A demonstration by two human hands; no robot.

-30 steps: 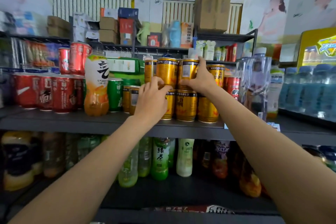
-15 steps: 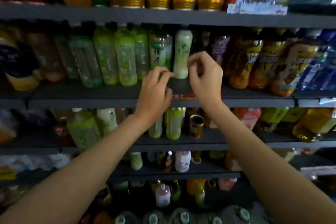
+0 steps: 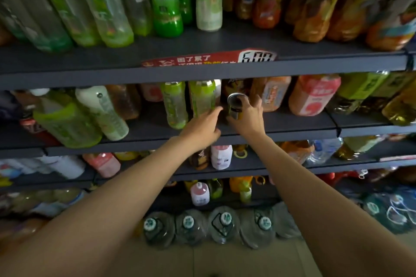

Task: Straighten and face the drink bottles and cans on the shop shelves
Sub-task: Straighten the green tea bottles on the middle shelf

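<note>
My right hand (image 3: 248, 119) curls round a small can (image 3: 236, 105) on the second shelf (image 3: 292, 122), the can's long axis tipped so its silver top faces up toward me, while my left hand (image 3: 202, 128) reaches in just beside it with fingers nearly straight, fingertips at the base of a green bottle (image 3: 202, 99). Two slim green bottles stand side by side there, the other (image 3: 175, 105) to its left, both roughly upright. On the shelf above, a red price tag (image 3: 209, 58) lies at the front edge.

Red price strip (image 3: 209, 59) on shelf edge; pale tiled floor (image 3: 225, 261) below.
</note>
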